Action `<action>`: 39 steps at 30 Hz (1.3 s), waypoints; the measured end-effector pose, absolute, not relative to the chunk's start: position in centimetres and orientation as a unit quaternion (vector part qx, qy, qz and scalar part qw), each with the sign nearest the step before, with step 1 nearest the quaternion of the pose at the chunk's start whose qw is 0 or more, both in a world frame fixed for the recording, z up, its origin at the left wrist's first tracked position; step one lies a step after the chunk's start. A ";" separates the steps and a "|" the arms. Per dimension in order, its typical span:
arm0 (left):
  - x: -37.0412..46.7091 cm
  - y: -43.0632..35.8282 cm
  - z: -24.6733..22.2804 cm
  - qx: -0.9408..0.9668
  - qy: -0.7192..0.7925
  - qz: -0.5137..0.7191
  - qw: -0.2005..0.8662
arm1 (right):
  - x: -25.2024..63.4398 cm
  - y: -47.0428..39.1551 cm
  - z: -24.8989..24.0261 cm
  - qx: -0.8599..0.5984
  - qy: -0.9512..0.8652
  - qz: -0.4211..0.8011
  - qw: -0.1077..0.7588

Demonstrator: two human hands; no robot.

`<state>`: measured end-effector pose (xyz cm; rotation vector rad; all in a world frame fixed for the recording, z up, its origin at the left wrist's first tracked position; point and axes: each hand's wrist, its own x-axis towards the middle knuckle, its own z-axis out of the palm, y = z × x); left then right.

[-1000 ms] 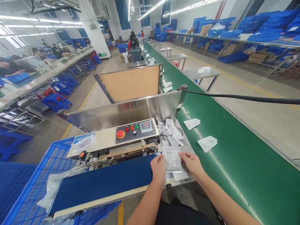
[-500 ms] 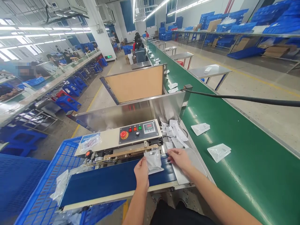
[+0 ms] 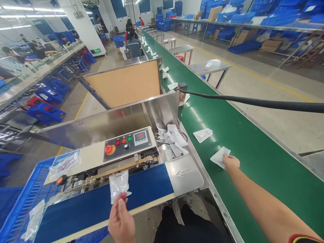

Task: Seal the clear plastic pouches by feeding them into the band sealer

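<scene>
A white plastic pouch [image 3: 118, 185] has its upper edge in the band sealer [image 3: 126, 152] and hangs over the blue belt [image 3: 152, 182]. My left hand [image 3: 122, 219] is at that pouch's lower corner, thumb and fingers closed together on it. Out on the green conveyor [image 3: 253, 182], my right hand [image 3: 231, 162] pinches the right edge of another white pouch [image 3: 219, 157]. A third flat pouch [image 3: 203, 135] lies a little farther up the conveyor, apart from both hands.
Several pouches [image 3: 174, 138] are heaped behind the metal infeed plate [image 3: 188, 172]. A blue crate [image 3: 22, 199] stands at the sealer's left end. A black cable [image 3: 248, 98] crosses above the conveyor. Metal panels [image 3: 121, 114] rise behind the sealer. Co-workers [image 3: 133, 45] sit farther up the line.
The pouch at the sealer has moved left along the belt, my left hand with it. My right hand has gone from the infeed plate to a pouch on the conveyor. The view has turned right.
</scene>
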<state>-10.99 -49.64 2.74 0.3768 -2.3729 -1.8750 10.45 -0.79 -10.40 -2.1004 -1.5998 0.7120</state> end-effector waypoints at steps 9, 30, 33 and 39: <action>-7.2 -35.3 4.2 -0.131 -0.757 -0.605 -0.208 | 4.8 -14.8 0.6 -0.438 -0.715 0.459 0.293; -13.2 -36.3 1.0 0.133 -0.656 -0.693 -0.268 | -6.0 -22.6 1.3 -0.455 -0.461 0.744 0.161; -14.3 -38.3 1.0 0.128 -0.668 -0.693 -0.237 | -7.7 -24.7 0.5 -0.429 -0.494 0.744 0.137; -16.5 -42.6 1.3 0.142 -0.745 -0.632 -0.160 | -5.9 -22.0 -0.4 -0.363 -0.594 0.705 0.132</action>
